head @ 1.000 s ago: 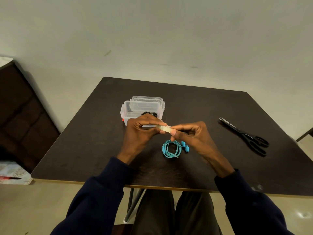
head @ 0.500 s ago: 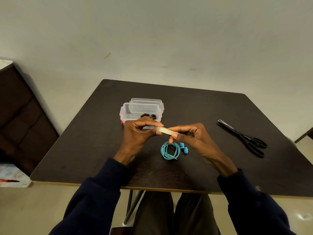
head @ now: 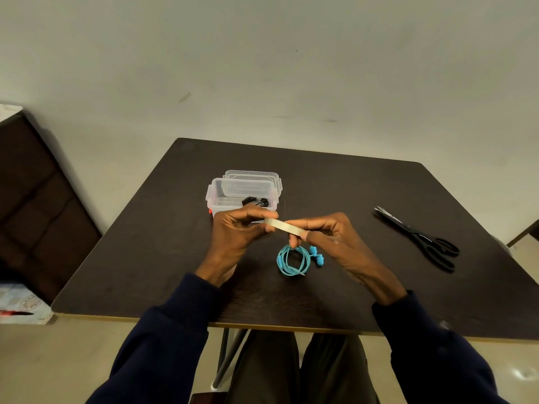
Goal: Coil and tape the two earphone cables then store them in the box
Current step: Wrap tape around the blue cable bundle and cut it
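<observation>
The left hand has its fingers curled and pinches one end of a pale tape strip. The right hand pinches the other end between thumb and forefinger. The strip runs between them above the table. What the left palm may hold besides cannot be made out.

The blue earphone coil lies on the table just below the right fingertips, which cover its far rim. Its earbuds lie beside it, partly under the right hand.

The black earphone sits inside the clear box, whose near wall is hidden behind the left knuckles. The lid stands at the box's far side; whether it leans or is attached is unclear.

The scissors lie well apart to the right. Bare table shows left of the box, between the right hand and the scissors, and along the near edge. The table's right corner is cut off by the frame.
</observation>
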Motion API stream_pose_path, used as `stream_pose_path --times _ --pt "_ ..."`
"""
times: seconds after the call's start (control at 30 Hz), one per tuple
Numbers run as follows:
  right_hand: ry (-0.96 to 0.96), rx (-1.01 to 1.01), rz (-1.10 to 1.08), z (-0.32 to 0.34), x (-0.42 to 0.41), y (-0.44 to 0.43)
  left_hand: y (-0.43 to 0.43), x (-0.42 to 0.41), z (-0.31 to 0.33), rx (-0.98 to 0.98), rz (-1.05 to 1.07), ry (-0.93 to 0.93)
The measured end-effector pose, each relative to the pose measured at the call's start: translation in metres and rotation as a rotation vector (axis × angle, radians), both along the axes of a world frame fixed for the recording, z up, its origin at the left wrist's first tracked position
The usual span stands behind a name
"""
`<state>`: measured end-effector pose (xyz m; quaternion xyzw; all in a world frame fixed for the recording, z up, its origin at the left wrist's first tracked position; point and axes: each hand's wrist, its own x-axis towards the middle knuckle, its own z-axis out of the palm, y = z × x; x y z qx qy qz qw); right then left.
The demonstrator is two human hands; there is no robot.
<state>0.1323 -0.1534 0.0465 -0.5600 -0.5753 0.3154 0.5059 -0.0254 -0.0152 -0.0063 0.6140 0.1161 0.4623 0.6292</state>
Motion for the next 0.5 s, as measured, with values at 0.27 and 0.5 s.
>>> stream_pose_path --times 0.27,0.5 --pt "0.02 0.053 -0.127 -0.0039 -0.0002 0.001 -0.0007 0.005 0.0041 0.217 0.11 0.024" --pt "0.037 0.051 -0.056 -0.0018 -0.0053 0.0044 0.0041 0.0013 -0.0036 0.069 0.051 -0.016"
